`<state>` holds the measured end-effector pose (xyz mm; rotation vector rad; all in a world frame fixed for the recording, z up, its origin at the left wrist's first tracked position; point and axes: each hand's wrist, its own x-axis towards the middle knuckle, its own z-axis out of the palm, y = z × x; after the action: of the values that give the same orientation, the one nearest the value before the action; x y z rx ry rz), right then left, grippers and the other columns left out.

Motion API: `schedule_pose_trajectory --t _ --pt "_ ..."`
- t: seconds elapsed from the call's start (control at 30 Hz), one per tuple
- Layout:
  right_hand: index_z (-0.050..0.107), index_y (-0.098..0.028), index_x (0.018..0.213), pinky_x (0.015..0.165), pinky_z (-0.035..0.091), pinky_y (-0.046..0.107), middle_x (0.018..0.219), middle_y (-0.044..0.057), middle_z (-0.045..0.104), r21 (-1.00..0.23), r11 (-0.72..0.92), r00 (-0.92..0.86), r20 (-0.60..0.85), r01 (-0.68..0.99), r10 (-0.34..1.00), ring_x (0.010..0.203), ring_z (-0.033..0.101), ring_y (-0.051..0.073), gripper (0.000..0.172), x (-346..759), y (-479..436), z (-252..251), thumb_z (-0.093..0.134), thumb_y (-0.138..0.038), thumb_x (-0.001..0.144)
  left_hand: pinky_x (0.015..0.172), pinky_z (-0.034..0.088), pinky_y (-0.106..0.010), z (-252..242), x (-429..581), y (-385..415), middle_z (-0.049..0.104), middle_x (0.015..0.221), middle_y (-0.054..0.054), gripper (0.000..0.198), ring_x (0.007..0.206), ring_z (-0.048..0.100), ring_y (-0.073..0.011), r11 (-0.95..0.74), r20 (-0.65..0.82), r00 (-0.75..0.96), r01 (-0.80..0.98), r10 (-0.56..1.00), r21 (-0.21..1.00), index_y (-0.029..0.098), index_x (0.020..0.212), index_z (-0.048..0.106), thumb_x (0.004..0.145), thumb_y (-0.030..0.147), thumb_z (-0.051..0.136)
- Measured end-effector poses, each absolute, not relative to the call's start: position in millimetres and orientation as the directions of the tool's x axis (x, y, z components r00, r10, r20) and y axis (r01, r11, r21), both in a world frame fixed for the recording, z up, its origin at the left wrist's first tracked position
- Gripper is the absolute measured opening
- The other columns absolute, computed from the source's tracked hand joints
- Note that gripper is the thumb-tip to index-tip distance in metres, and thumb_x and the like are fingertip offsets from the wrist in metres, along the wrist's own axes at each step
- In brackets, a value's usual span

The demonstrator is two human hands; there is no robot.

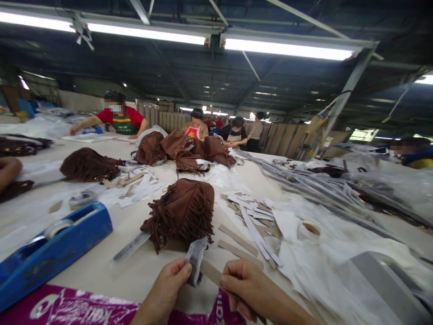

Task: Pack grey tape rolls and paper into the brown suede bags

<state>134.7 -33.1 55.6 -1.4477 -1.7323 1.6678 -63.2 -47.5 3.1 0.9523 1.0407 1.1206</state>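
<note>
A brown fringed bag (189, 210) lies on the table just beyond my hands. From its near side comes a strap wrapped in translucent film (196, 259); my left hand (171, 282) pinches it between thumb and forefinger. Closed around a grey-brown cardboard strip (210, 272) is my right hand (248, 284), with the strip's far end close against the wrapped strap. Whether the two touch is hard to make out. Another film-covered strap end (131, 246) sticks out to the bag's left.
A blue tape dispenser (84, 221) stands at left, a grey dispenser-like object (382, 284) at right. Loose strips (250, 221) and a tape roll (308, 229) lie right of the bag. More brown bags (182, 146) are piled behind. A purple plastic bag (91, 307) lies in front. Co-workers (123, 117) work across the table.
</note>
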Motion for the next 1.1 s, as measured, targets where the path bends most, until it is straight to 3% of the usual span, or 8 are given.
schedule_pose_trajectory --t 0.1,0.27,0.4,0.5,0.7,0.83,0.97,1.1 --pt "0.048 -0.021 0.064 0.024 0.018 0.015 0.044 -0.007 0.055 -0.882 -0.182 -0.438 -0.383 0.434 0.813 0.024 0.034 0.004 0.013 138.2 -30.9 54.6 0.049 -0.031 0.073 0.063 0.037 -0.024 9.1 -61.1 -50.3 0.062 0.07 -0.001 0.048 0.066 0.052 -0.0158 0.239 -0.218 0.115 -0.223 0.969 0.945 0.014 0.076 0.062 0.061 0.059 0.071" --pt "0.048 -0.021 0.062 0.022 0.018 0.015 0.043 -0.007 0.055 -0.864 -0.181 -0.432 -0.404 0.47 0.806 0.024 0.035 0.005 0.013 135.4 -32.4 51.8 0.047 -0.027 0.074 0.063 0.038 -0.024 7.6 -58.0 -50.8 0.06 0.07 0.0 0.046 0.066 0.051 -0.0152 0.198 -0.183 0.094 -0.182 0.979 0.963 0.014 0.078 0.063 0.064 0.058 0.068" --pt "0.047 -0.021 0.064 0.022 0.016 0.014 0.042 -0.008 0.053 -0.899 -0.17 -0.442 -0.354 0.402 0.824 0.024 0.035 0.004 0.013 125.5 -30.3 43.9 0.048 -0.029 0.075 0.064 0.04 -0.025 -7.9 -58.4 -45.6 0.058 0.068 0.0 0.044 0.067 0.05 -0.0156 0.087 -0.081 0.07 -0.081 0.994 0.993 0.014 0.074 0.063 0.067 0.058 0.065" --pt "0.051 -0.02 0.071 0.024 0.017 0.014 0.044 -0.008 0.053 -0.933 -0.168 -0.484 -0.311 0.317 0.818 0.025 0.035 0.004 0.016 117.0 -25.1 33.4 0.051 -0.034 0.076 0.075 0.044 -0.03 -15.4 -59.1 -44.8 0.062 0.078 -0.003 0.038 0.079 0.055 -0.0203 -0.064 0.062 0.027 0.089 0.998 0.994 0.015 0.079 0.067 0.076 0.052 0.058" --pt "0.062 -0.017 0.083 0.029 0.026 0.013 0.051 -0.006 0.055 -0.964 -0.175 -0.564 -0.259 0.199 0.784 0.031 0.04 0.004 0.035 106.9 -19.4 19.1 0.058 -0.051 0.078 0.101 0.036 -0.04 -22.2 -57.6 -51.7 0.061 0.115 -0.009 0.031 0.111 0.051 -0.0267 -0.175 0.23 -0.09 0.41 0.969 0.895 0.023 0.093 0.073 0.081 0.041 0.05" --pt "0.066 -0.016 0.087 0.033 0.03 0.013 0.049 -0.006 0.053 -0.969 -0.193 -0.601 -0.248 0.156 0.76 0.035 0.044 0.005 0.042 107.4 -18.2 12.9 0.059 -0.056 0.077 0.1 0.039 -0.045 -28.9 -60.5 -52.3 0.059 0.119 -0.01 0.028 0.112 0.05 -0.0286 -0.207 0.307 -0.109 0.527 0.945 0.824 0.024 0.092 0.073 0.083 0.039 0.05" --pt "0.068 -0.014 0.094 0.04 0.036 0.014 0.06 -0.001 0.061 -0.956 -0.295 -0.65 -0.227 0.005 0.725 0.042 0.048 0.005 0.046 102.4 -14.0 -1.6 0.07 -0.053 0.069 0.095 0.042 -0.047 -31.1 -61.0 -52.7 0.06 0.118 -0.009 0.024 0.11 0.051 -0.0287 -0.261 0.425 -0.105 0.652 0.899 0.712 0.023 0.081 0.069 0.085 0.035 0.049" --pt "0.068 -0.013 0.095 0.037 0.034 0.015 0.056 -0.003 0.058 -0.935 -0.325 -0.541 -0.203 -0.139 0.816 0.038 0.044 0.004 0.056 89.2 -11.7 -22.7 0.074 -0.059 0.064 0.092 0.043 -0.047 -32.4 -52.0 -51.0 0.061 0.113 -0.008 0.02 0.109 0.05 -0.0289 -0.278 0.559 -0.185 0.718 0.808 0.638 0.022 0.079 0.066 0.085 0.027 0.047"
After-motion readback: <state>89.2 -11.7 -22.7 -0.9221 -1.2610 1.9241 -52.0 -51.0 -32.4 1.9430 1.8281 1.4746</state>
